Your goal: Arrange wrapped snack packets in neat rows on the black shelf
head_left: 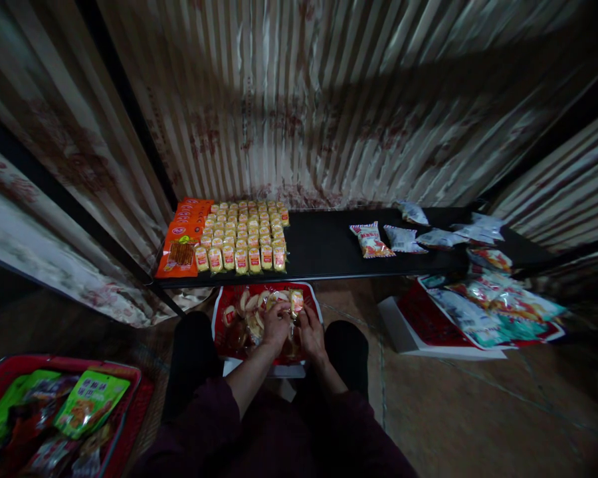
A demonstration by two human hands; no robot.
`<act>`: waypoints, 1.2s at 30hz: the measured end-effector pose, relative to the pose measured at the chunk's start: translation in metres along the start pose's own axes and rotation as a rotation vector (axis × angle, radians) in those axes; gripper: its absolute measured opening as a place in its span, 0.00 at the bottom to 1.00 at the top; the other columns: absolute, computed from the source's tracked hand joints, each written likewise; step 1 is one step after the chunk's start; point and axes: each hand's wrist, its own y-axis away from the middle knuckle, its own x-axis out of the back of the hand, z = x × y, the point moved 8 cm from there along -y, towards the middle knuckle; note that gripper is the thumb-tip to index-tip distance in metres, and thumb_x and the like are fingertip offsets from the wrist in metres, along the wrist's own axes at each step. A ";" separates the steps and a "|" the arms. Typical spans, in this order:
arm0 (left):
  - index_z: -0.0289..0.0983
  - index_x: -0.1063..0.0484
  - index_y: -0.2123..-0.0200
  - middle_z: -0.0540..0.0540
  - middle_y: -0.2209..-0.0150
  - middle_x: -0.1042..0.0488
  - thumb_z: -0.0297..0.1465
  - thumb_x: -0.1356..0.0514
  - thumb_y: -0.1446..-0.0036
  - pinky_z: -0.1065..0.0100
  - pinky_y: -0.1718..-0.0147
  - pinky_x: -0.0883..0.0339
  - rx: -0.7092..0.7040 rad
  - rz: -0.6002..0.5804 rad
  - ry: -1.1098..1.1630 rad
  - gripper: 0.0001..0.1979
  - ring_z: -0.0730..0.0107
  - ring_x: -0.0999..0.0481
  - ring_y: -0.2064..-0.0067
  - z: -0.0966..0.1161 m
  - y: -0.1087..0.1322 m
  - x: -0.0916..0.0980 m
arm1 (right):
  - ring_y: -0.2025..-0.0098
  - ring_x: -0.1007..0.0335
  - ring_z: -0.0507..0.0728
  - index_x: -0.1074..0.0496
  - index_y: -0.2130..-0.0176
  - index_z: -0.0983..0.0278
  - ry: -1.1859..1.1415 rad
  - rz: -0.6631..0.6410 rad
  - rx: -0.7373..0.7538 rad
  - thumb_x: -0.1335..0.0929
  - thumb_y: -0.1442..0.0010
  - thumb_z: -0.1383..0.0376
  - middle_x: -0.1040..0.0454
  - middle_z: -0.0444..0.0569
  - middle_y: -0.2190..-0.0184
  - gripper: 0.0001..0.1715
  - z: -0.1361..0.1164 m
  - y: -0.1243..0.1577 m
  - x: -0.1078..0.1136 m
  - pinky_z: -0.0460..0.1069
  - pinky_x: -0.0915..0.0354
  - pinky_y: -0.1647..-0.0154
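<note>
A red bag (229, 302) full of small yellow snack packets lies open on my lap between my knees. My left hand (276, 326) is closed round several of these packets inside the bag. My right hand (309, 332) sits beside it, fingers curled on a small packet (297, 300) at the bag's far edge. On the black table (323, 249) ahead, many like packets (244, 234) lie in neat rows at the left, next to a column of orange packs (185, 236).
Loose snack bags (371, 240) lie on the table's right half. A heap of bags (493, 299) on white and red boxes is on the floor at right. A red basket (10, 372) with green packs stands at lower left. Striped curtains hang behind.
</note>
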 end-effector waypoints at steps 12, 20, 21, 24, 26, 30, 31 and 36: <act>0.38 0.23 0.71 0.44 0.63 0.21 0.16 0.44 0.55 0.64 0.53 0.34 -0.075 -0.040 -0.003 0.14 0.66 0.24 0.60 0.023 -0.003 -0.019 | 0.51 0.27 0.64 0.29 0.47 0.63 0.019 0.050 0.025 0.41 0.42 0.48 0.23 0.55 0.52 0.32 -0.021 -0.008 0.018 0.57 0.34 0.48; 0.37 0.24 0.68 0.45 0.64 0.21 0.16 0.46 0.55 0.66 0.55 0.32 -0.108 -0.078 -0.010 0.16 0.68 0.24 0.60 0.044 -0.007 -0.031 | 0.50 0.27 0.64 0.28 0.47 0.64 -0.029 0.055 0.055 0.40 0.42 0.48 0.23 0.56 0.54 0.33 -0.027 -0.026 0.022 0.58 0.34 0.48; 0.36 0.24 0.67 0.46 0.64 0.21 0.16 0.47 0.54 0.67 0.55 0.32 -0.129 -0.088 -0.027 0.16 0.69 0.24 0.60 0.047 -0.008 -0.033 | 0.49 0.28 0.64 0.29 0.47 0.65 -0.037 0.052 0.066 0.39 0.42 0.48 0.23 0.56 0.53 0.33 -0.030 -0.029 0.022 0.58 0.35 0.47; 0.36 0.25 0.66 0.46 0.64 0.21 0.16 0.48 0.52 0.68 0.57 0.32 -0.179 -0.111 -0.080 0.16 0.71 0.24 0.62 0.057 -0.013 -0.039 | 0.47 0.30 0.64 0.28 0.47 0.66 -0.048 0.066 0.118 0.39 0.42 0.48 0.25 0.57 0.50 0.33 -0.039 -0.037 0.025 0.58 0.38 0.44; 0.35 0.25 0.65 0.46 0.64 0.22 0.16 0.48 0.52 0.69 0.58 0.32 -0.193 -0.115 -0.107 0.16 0.72 0.24 0.62 0.061 -0.018 -0.043 | 0.48 0.30 0.64 0.28 0.48 0.66 -0.042 0.083 0.150 0.38 0.42 0.48 0.25 0.58 0.50 0.32 -0.047 -0.043 0.027 0.58 0.38 0.43; 0.35 0.25 0.63 0.45 0.62 0.23 0.16 0.47 0.52 0.69 0.58 0.32 -0.213 -0.090 -0.142 0.17 0.71 0.25 0.61 0.065 -0.029 -0.048 | 0.47 0.30 0.63 0.27 0.50 0.66 -0.043 0.104 0.182 0.38 0.42 0.49 0.25 0.59 0.50 0.30 -0.058 -0.057 0.029 0.57 0.38 0.43; 0.35 0.25 0.63 0.45 0.62 0.23 0.16 0.47 0.52 0.69 0.57 0.31 -0.214 -0.083 -0.143 0.17 0.71 0.25 0.60 0.066 -0.032 -0.048 | 0.47 0.30 0.63 0.27 0.50 0.66 -0.045 0.105 0.184 0.38 0.42 0.49 0.26 0.59 0.49 0.30 -0.059 -0.061 0.029 0.57 0.38 0.43; 0.36 0.25 0.61 0.45 0.60 0.23 0.16 0.48 0.50 0.69 0.55 0.31 -0.231 -0.064 -0.169 0.18 0.71 0.25 0.59 0.076 -0.044 -0.053 | 0.46 0.31 0.63 0.27 0.49 0.67 -0.056 0.074 0.197 0.38 0.44 0.48 0.26 0.60 0.49 0.33 -0.060 -0.085 0.023 0.59 0.39 0.42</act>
